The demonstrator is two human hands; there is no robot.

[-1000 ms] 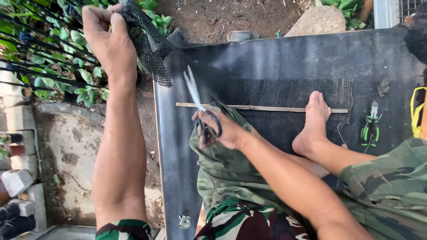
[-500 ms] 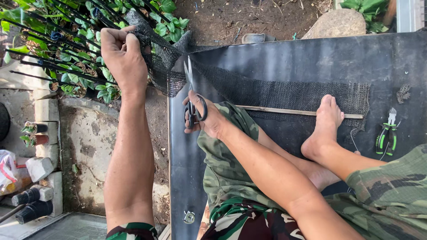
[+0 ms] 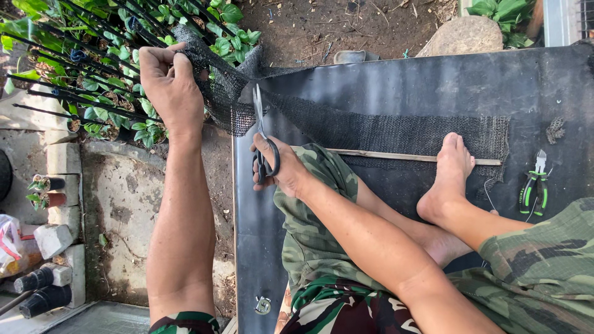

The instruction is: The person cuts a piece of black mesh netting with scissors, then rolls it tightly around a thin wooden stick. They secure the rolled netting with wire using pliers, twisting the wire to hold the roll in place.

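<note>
My left hand (image 3: 168, 86) grips the bunched end of a black mesh net (image 3: 383, 130), held up off the edge of a dark sheet (image 3: 396, 74). My right hand (image 3: 281, 167) holds black-handled scissors (image 3: 263, 139), blades pointing up into the net near its raised end. The net lies stretched across the sheet, with a thin wooden stick (image 3: 402, 156) along its lower edge. My bare foot (image 3: 448, 176) rests on the stick and net. My camouflage-clad legs sit on the sheet.
Green-handled pliers (image 3: 535, 185) lie on the sheet at the right, a small scrap of net (image 3: 555, 130) above them. Leafy plants with dark stakes (image 3: 80, 68) fill the upper left. A stone (image 3: 467, 34) lies on bare soil. Concrete blocks and small pots (image 3: 46, 185) line the left.
The view has shifted a little. My left hand still holds the net's end. My right hand with the scissors has moved lower, so the blades reach further up into the net.
</note>
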